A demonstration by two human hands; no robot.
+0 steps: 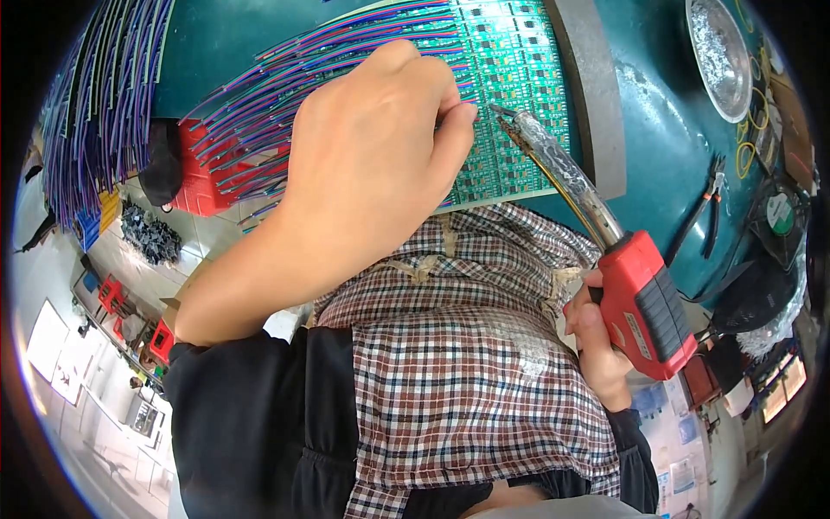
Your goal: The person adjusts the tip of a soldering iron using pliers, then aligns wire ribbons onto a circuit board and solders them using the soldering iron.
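Observation:
A panel of green circuit boards (510,78) lies on the table in front of me, with rows of thin coloured wires (285,95) running off its left side. Over those wires is my left hand (372,138), thumb and forefinger pinched at the wire ends by the board; the wire between them is mostly hidden. My right hand (596,346) grips a red and black soldering gun (644,303). Its long metal barrel (566,164) slants up and left, and the tip is close to the board, just right of my left fingertips. A thin feed tube runs along the barrel.
A dark grey curved bar (596,104) borders the panel's right side. Beyond it are pliers (705,208) with orange-and-black handles and a metal bowl (722,56) of silvery bits. More wired boards (104,104) hang at the far left, near a red stool (201,186).

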